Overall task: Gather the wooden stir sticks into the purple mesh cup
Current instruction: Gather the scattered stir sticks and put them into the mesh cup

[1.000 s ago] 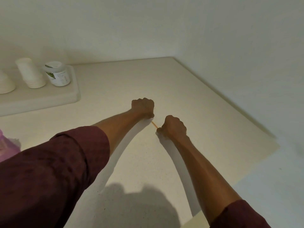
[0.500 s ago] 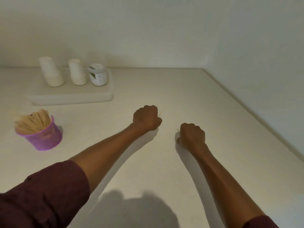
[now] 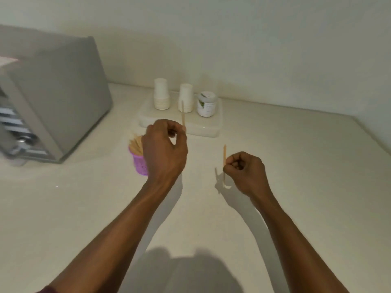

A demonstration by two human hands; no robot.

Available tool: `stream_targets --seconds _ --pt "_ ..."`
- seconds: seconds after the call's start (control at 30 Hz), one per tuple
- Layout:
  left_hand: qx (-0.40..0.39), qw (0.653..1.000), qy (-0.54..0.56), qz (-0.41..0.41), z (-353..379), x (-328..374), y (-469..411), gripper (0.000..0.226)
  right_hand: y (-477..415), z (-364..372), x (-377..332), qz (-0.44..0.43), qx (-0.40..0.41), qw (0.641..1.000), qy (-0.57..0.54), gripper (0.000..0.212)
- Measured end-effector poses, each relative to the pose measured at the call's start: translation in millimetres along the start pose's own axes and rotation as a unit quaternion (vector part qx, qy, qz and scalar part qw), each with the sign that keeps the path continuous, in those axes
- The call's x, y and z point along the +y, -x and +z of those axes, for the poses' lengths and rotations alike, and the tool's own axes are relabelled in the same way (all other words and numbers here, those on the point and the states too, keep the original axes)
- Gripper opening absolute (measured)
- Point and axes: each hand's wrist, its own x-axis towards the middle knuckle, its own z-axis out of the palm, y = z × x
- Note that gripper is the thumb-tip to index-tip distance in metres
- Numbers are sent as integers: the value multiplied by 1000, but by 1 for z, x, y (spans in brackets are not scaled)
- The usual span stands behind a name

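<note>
The left hand (image 3: 164,151) pinches a stir stick (image 3: 183,113) upright in its fingers (image 3: 169,125). The right hand (image 3: 246,173), fingers (image 3: 236,163) curled, pinches a second stir stick (image 3: 224,155), also upright. The purple mesh cup (image 3: 139,163), crowded with sticks (image 3: 136,143), stands on the tabletop (image 3: 296,166) just left of the left fingers, partly hidden by that hand.

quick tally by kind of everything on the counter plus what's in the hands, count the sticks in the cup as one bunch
held stir sticks: 2
bunch of sticks in cup: 1
purple mesh cup: 1
white paper cup stacks: 2
white jar: 1
white tray: 1
grey appliance: 1
total: 9
</note>
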Motion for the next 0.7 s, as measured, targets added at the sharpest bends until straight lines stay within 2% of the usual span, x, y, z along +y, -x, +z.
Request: stream_targets --seconds 0.13,0.23,0.4,0.7 --pt "114 992 -49 -24 -37 -30 -20 7 -5 54 -39 -67 -25 994 -77 15" --pt "150 980 -94 -92 -50 -48 -32 4 -10 90 -62 -112 -17 986 -120 14" --pt "154 969 -161 -111 -50 -75 -32 5 -18 130 -90 -170 18 975 -144 14" --pt "121 966 -186 -134 -31 -98 -9 4 -38 170 -92 -216 43 973 -63 13"
